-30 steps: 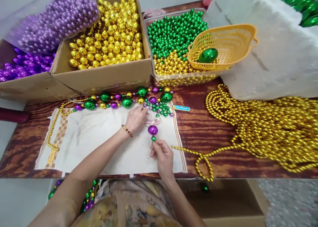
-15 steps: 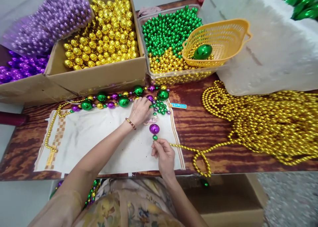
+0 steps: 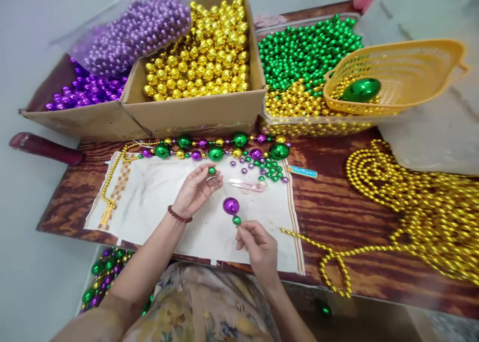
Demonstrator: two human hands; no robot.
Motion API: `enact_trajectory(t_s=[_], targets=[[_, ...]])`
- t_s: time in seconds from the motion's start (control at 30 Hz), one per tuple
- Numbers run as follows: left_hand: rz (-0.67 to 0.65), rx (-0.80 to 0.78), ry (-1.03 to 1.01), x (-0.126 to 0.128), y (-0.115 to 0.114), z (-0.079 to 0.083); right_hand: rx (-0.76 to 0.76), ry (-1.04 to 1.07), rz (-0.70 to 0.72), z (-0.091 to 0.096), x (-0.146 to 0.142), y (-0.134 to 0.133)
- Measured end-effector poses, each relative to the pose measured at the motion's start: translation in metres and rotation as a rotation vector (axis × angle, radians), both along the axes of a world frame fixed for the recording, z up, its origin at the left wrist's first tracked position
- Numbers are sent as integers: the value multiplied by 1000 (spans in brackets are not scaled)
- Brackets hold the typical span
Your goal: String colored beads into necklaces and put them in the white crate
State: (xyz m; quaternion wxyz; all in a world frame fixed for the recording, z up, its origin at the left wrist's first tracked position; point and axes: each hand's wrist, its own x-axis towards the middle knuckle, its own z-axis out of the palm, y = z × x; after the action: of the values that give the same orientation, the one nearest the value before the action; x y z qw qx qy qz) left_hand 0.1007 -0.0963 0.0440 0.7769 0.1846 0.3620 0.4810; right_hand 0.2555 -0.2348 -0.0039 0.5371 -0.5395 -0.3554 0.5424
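Note:
My left hand [image 3: 195,188] is raised over the white cloth [image 3: 149,202], pinching a small green bead [image 3: 212,170] at its fingertips. My right hand [image 3: 258,247] pinches the lower end of a thin string that carries a large purple bead [image 3: 231,205] and a small green bead [image 3: 236,220] just above my fingers. The string runs up toward my left hand. A finished strand of green, purple and gold beads [image 3: 215,150] lies along the cloth's far edge. Loose small beads [image 3: 269,170] and pink scissors [image 3: 247,185] lie nearby.
Cardboard boxes hold purple beads [image 3: 86,90] and gold beads [image 3: 202,58]. A clear tub [image 3: 318,127] holds green and gold beads. A yellow basket [image 3: 396,73] holds a large green bead. Gold bead strands [image 3: 415,202] pile on the right of the wooden table [image 3: 337,207]. A dark red tube [image 3: 47,147] lies left.
My left hand left the loose beads near the strand and came back toward me holding a small green bead. The camera view shifted to the left. My right hand kept its grip.

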Motion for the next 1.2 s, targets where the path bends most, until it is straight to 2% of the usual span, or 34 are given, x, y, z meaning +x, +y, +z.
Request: enact_trajectory(t_s=[0.37,0.97,1.1,1.2], targets=[[-8,9,-103,-23,-6,9,-28,-70,84,21,-8,-1],[35,12,-1,-27,-6,6,-109,-4,29,22,-16,-4],[45,22,20,-27,-7,-1,-118,13,23,21,-17,-3],[25,81,211,-24,0,-16,-128,19,-10,13,-16,0]])
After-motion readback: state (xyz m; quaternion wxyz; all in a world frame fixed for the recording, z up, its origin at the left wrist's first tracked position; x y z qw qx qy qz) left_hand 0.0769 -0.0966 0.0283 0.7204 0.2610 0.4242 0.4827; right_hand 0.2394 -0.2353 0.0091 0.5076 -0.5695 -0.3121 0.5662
